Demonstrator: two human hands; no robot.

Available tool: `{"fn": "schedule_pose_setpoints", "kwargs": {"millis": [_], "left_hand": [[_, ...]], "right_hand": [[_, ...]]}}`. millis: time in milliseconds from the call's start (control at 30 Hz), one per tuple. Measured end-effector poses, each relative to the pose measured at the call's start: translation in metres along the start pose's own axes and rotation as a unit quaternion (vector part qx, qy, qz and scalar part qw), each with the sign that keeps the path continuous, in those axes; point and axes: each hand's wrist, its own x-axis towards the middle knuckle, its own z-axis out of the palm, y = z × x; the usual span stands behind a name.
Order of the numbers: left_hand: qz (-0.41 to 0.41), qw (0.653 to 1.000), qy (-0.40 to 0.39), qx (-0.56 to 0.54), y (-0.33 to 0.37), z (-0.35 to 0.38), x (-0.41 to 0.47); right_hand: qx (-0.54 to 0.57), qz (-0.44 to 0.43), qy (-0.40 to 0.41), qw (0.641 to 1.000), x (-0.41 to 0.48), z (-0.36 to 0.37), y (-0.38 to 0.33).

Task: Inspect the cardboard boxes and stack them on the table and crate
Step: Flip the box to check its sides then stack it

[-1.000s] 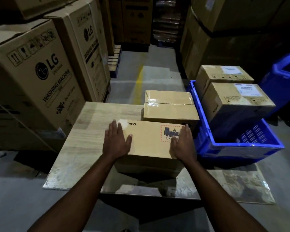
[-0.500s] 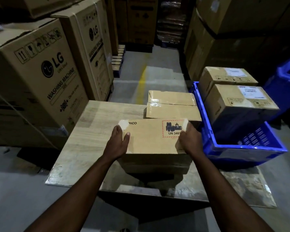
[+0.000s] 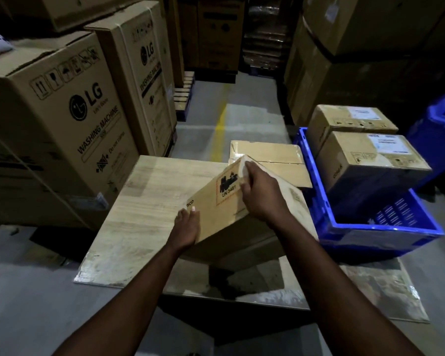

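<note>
- cardboard box [image 3: 216, 201] tilted up over the middle of the bench [image 3: 149, 201], its printed face turned toward the left and showing a red-bordered label reading "un 3481" and the letters "pico".
- left hand [image 3: 186, 228] sits at the box's lower near corner, fingers stretched flat along the left edge, thumb tip on the printed face.
- right hand [image 3: 261, 194] is curled over the raised top edge of the box, fingers wrapped onto the printed face near the label, palm on the upper side.
- the box's lower far part is hidden behind the hands and its own body, so where it meets the bench cannot be told.
- 2 flat cardboard boxes [image 3: 267, 158] lie stacked at the far right edge of the bench, just behind the tilted box.
- blue crate [image 3: 385, 228] stands right beside the bench on the right, with 2 labelled boxes [image 3: 370, 160] in it, 1 behind the other, each with a white sticker on top.
- large cartons [image 3: 62, 116] printed "lg washing machine" stand on the left, close to the bench.
- grey floor [image 3: 229, 119] with a yellow line runs away between tall stacks of cartons; the far end is too dark to read.
</note>
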Motion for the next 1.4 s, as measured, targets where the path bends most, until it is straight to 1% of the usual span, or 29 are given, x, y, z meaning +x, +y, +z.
{"fn": "schedule_pose_setpoints", "kwargs": {"millis": [67, 100, 167, 233, 300, 367, 433, 500, 567, 700, 800, 867, 933, 967, 1033, 1067, 1100, 1133, 1167, 1233, 1267, 1300, 1333, 1400], "left_hand": [[0.024, 0.999, -0.012, -0.024, 0.021, -0.008, -0.003], [0.050, 0.998, -0.018, -0.042, 0.033, -0.012, -0.005], [0.091, 0.991, -0.024, -0.092, 0.058, -0.021, -0.007], [0.095, 0.983, -0.030, -0.153, 0.076, -0.030, -0.005], [0.094, 0.974, -0.051, -0.199, 0.085, -0.042, -0.007], [0.109, 0.972, -0.080, -0.192, 0.080, -0.054, -0.003], [0.109, 0.971, -0.087, -0.192, 0.069, -0.063, 0.000], [0.082, 0.959, -0.085, -0.257, 0.060, -0.067, 0.001], [0.062, 0.947, -0.074, -0.305, 0.055, -0.068, 0.001], [0.066, 0.931, -0.069, -0.352, 0.052, -0.067, -0.002], [0.066, 0.931, -0.075, -0.350, 0.047, -0.058, -0.009], [0.067, 0.936, -0.087, -0.334, 0.040, -0.048, -0.010], [0.079, 0.945, -0.099, -0.301, 0.042, -0.041, -0.008], [0.093, 0.956, -0.093, -0.261, 0.046, -0.040, -0.007], [0.129, 0.981, -0.047, -0.134, 0.054, -0.040, 0.000], [0.147, 0.988, -0.013, -0.044, 0.058, -0.042, 0.002], [0.160, 0.986, 0.018, 0.045, 0.062, -0.043, 0.004], [0.180, 0.976, 0.038, 0.115, 0.066, -0.043, 0.004], [0.213, 0.962, 0.042, 0.167, 0.070, -0.041, 0.004], [0.290, 0.917, 0.021, 0.273, 0.075, -0.034, 0.000], [0.310, 0.893, 0.016, 0.326, 0.074, -0.028, -0.001], [0.320, 0.875, 0.022, 0.364, 0.073, -0.024, -0.002], [0.319, 0.865, 0.030, 0.386, 0.072, -0.021, -0.003], [0.316, 0.858, 0.036, 0.403, 0.070, -0.021, -0.002]], "right_hand": [[0.062, -0.042, -0.009, 0.997, -0.004, 0.008, -0.002], [0.070, -0.061, -0.006, 0.996, -0.006, 0.012, 0.000], [0.036, -0.077, 0.007, 0.996, -0.008, 0.023, 0.011], [-0.014, -0.048, 0.011, 0.999, -0.006, 0.030, 0.028], [-0.053, 0.017, 0.011, 0.998, -0.005, 0.031, 0.043], [-0.073, 0.092, 0.023, 0.993, -0.004, 0.027, 0.061], [-0.068, 0.160, 0.043, 0.984, -0.003, 0.021, 0.073], [-0.021, 0.206, 0.044, 0.977, -0.001, 0.017, 0.074], [0.011, 0.218, 0.036, 0.975, 0.001, 0.015, 0.070], [-0.015, 0.184, 0.068, 0.980, 0.006, 0.006, 0.063], [-0.019, 0.187, 0.073, 0.979, 0.011, 0.006, 0.066], [-0.048, 0.197, 0.075, 0.976, 0.009, 0.011, 0.070], [-0.077, 0.206, 0.088, 0.972, 0.006, 0.015, 0.076], [-0.082, 0.207, 0.089, 0.971, 0.005, 0.016, 0.079], [-0.089, 0.193, 0.071, 0.974, 0.007, 0.016, 0.082], [-0.108, 0.168, 0.058, 0.978, 0.009, 0.017, 0.083], [-0.139, 0.133, 0.044, 0.980, 0.010, 0.017, 0.083], [-0.172, 0.090, 0.029, 0.980, 0.012, 0.019, 0.082], [-0.199, 0.045, 0.011, 0.979, 0.015, 0.021, 0.079], [-0.238, -0.031, -0.041, 0.970, 0.016, 0.028, 0.073], [-0.257, -0.055, -0.061, 0.963, 0.016, 0.034, 0.071], [-0.275, -0.070, -0.069, 0.956, 0.017, 0.039, 0.071], [-0.287, -0.075, -0.069, 0.952, 0.018, 0.043, 0.071], [-0.303, -0.073, -0.066, 0.948, 0.018, 0.047, 0.074]]}}
